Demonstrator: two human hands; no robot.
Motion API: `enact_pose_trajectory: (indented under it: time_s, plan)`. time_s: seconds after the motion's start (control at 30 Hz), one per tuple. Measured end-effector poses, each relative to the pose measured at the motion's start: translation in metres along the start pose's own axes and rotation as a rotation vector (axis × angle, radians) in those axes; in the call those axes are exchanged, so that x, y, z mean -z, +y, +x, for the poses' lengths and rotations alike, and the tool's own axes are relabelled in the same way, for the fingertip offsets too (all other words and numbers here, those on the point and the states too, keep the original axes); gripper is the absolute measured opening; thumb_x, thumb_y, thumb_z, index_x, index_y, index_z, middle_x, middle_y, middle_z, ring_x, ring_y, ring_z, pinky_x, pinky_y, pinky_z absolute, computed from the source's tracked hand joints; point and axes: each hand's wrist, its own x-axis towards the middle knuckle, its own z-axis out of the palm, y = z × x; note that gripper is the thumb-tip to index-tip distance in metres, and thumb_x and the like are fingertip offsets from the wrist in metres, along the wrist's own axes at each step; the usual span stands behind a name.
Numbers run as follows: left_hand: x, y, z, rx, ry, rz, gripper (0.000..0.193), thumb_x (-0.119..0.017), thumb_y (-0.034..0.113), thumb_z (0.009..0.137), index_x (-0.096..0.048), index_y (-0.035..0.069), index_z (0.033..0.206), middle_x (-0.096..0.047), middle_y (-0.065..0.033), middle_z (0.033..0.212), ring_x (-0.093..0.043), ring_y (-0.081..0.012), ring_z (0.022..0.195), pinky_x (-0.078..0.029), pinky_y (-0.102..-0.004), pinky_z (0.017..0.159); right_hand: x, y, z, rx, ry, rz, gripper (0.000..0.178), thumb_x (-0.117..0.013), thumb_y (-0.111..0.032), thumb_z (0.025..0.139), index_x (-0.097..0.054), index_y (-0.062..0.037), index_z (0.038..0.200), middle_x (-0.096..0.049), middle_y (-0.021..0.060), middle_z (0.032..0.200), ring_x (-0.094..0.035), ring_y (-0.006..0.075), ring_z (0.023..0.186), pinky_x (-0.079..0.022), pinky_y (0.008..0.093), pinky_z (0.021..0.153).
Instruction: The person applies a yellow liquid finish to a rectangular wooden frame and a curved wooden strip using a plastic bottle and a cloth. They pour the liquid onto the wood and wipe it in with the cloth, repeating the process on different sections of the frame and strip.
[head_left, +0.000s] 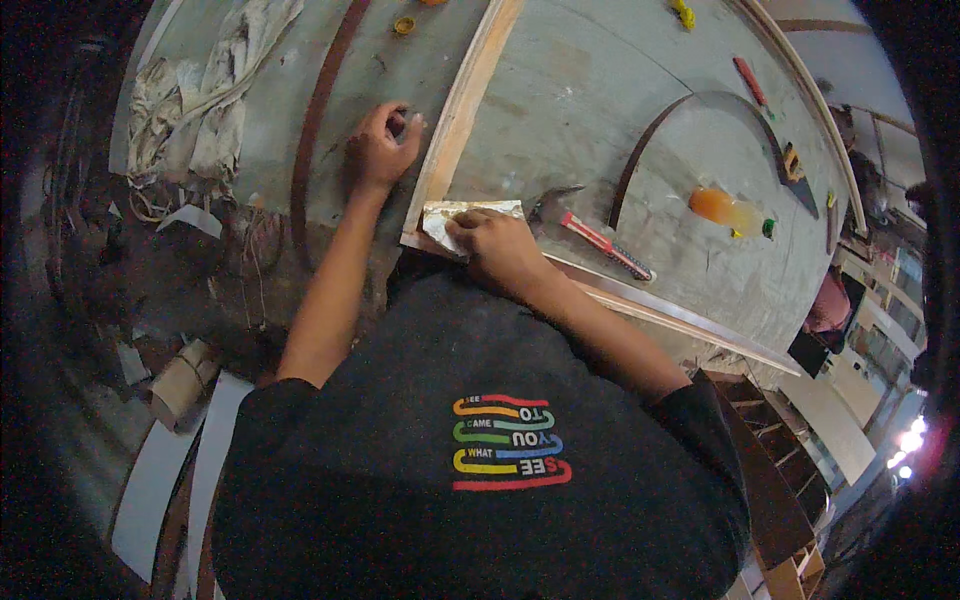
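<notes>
My right hand (497, 243) is closed on a crinkled silvery-gold foil packet (440, 222), with its fingers bent over the packet's top. The packet lies at the near left corner of a wooden frame (455, 130). Left of the frame's side rail, my left hand (385, 148) is raised with its fingers curled toward the thumb. Whatever may be in that curl is too dark to make out. Just right of my right hand lies a claw hammer (610, 245) with a red and black handle, its head beside the packet.
On the grey-green tabletop lie a curved dark strip (655, 135), a bottle of orange liquid (725, 210), a handsaw (797, 180) and a red-handled tool (750, 82). Crumpled pale cloth (215, 105) lies at the far left. Boards and scraps (840, 410) stand at the right.
</notes>
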Motion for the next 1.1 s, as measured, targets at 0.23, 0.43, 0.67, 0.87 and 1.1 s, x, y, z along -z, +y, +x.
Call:
enact_pose_trajectory:
  time_s: [0.23, 0.43, 0.67, 0.87, 1.1]
  plan:
    - [0.0, -0.004, 0.0, 0.03, -0.038, 0.012, 0.026, -0.079, 0.026, 0.085, -0.07, 0.008, 0.103, -0.07, -0.004, 0.083, -0.06, -0.0133, 0.066, -0.045, -0.0286, 0.055, 0.004, 0.0, -0.005, 0.007, 0.018, 0.112, 0.048, -0.065, -0.009, 0.076, -0.069, -0.008, 0.124, -0.071, 0.0128, 0.122, -0.07, 0.0355, 0.102, -0.058, 0.0449, 0.086]
    - [-0.004, -0.005, -0.001, -0.002, -0.009, -0.064, 0.025, -0.078, 0.023, 0.086, -0.069, 0.007, 0.102, -0.069, -0.0052, 0.083, -0.061, -0.0155, 0.07, -0.046, -0.0305, 0.058, 0.001, 0.003, -0.006, -0.051, 0.057, 0.045, 0.048, -0.064, -0.01, 0.079, -0.066, -0.0085, 0.127, -0.069, 0.0127, 0.125, -0.07, 0.0363, 0.104, -0.057, 0.045, 0.088]
    - [0.002, 0.002, -0.002, 0.105, -0.081, 0.026, 0.027, -0.076, 0.027, 0.086, -0.069, 0.008, 0.102, -0.069, -0.0104, 0.085, -0.066, -0.0269, 0.073, -0.052, -0.0389, 0.066, 0.035, 0.011, 0.001, -0.074, -0.025, 0.207, 0.04, -0.064, -0.008, 0.08, -0.072, -0.0088, 0.119, -0.072, 0.0151, 0.116, -0.07, 0.0392, 0.098, -0.057, 0.0466, 0.087]
    - [0.005, 0.01, -0.002, 0.091, -0.084, 0.038, 0.025, -0.076, 0.023, 0.086, -0.068, 0.008, 0.104, -0.066, -0.0076, 0.082, -0.062, -0.0225, 0.066, -0.048, -0.0346, 0.058, 0.151, 0.103, 0.024, -0.408, 0.361, 0.699, 0.036, -0.062, -0.006, 0.079, -0.07, 0.0054, 0.111, -0.075, 0.0093, 0.097, -0.068, 0.0149, 0.086, -0.056, 0.0319, 0.077]
    - [0.011, 0.02, 0.0, 0.129, -0.119, 0.033, 0.024, -0.075, 0.016, 0.085, -0.069, 0.006, 0.106, -0.063, -0.0053, 0.08, -0.056, -0.0188, 0.062, -0.042, -0.0306, 0.052, 0.268, 0.221, 0.145, -0.339, 0.78, 0.355, 0.029, -0.061, -0.003, 0.076, -0.075, -0.003, 0.102, -0.074, 0.0161, 0.081, -0.072, 0.0282, 0.079, -0.057, 0.0373, 0.075]
